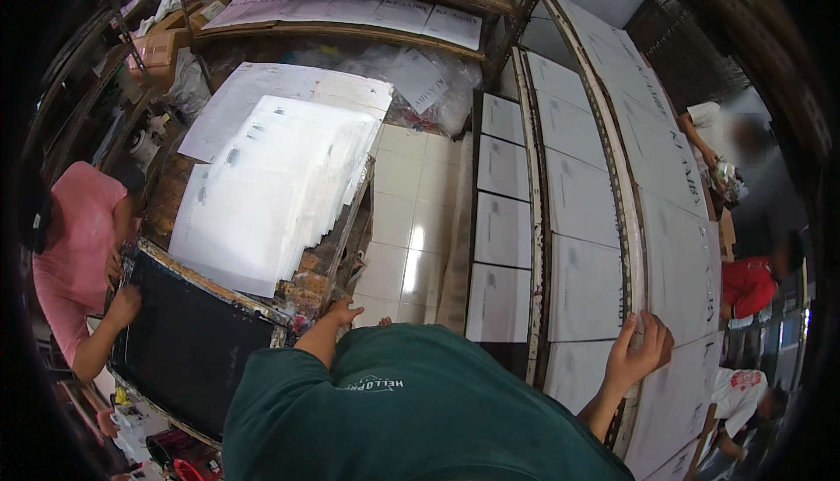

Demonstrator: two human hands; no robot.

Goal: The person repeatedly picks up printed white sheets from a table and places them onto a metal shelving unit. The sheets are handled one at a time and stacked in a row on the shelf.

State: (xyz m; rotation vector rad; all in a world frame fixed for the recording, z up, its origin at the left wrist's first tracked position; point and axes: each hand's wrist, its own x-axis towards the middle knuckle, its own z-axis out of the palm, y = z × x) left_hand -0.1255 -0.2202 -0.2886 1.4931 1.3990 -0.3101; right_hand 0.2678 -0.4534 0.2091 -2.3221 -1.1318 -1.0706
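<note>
My left hand (pixel 343 310) hangs low beside the near corner of a paint-stained worktable (pixel 308 282), its fingers apart and nothing in them. On that table lies a fanned stack of white printed sheets (pixel 271 175) over larger pale sheets (pixel 241 87). To my right, my right hand (pixel 641 350) rests at the edge of a shelf rail (pixel 632 258). Its fingers are loosely bent over the rail, next to white printed sheets (pixel 678 271) laid in a row. No object shows in that hand.
A dark framed screen (pixel 188 341) stands at left, a person in pink (pixel 83 245) gripping its edge. Racks of printed sheets (pixel 577 184) run along the right; another rack (pixel 350 13) stands behind the table. Tiled floor (pixel 407 219) lies between. Several people work beyond the right rack.
</note>
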